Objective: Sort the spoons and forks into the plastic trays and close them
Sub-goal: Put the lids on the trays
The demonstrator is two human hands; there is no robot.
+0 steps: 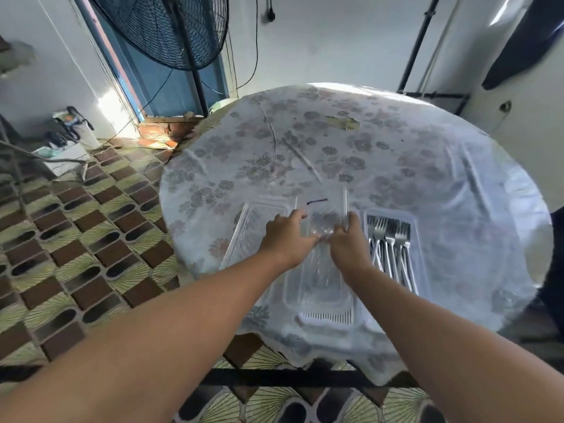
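- No readable text, brand, number or sign appears anywhere in view.
- The lid of the clear plastic tray (320, 206) carries a short dark pen stroke (316, 201) — a mark only, not a letter or digit that can be made out.
- The tablecloth (335, 141) shows a flower print — no wording.

Black fan (171, 29) beyond floral tablecloth (351, 148), patterned floor tiles (76, 239)

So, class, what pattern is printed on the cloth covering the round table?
A faded floral print on a white tablecloth, seen best in the head view.
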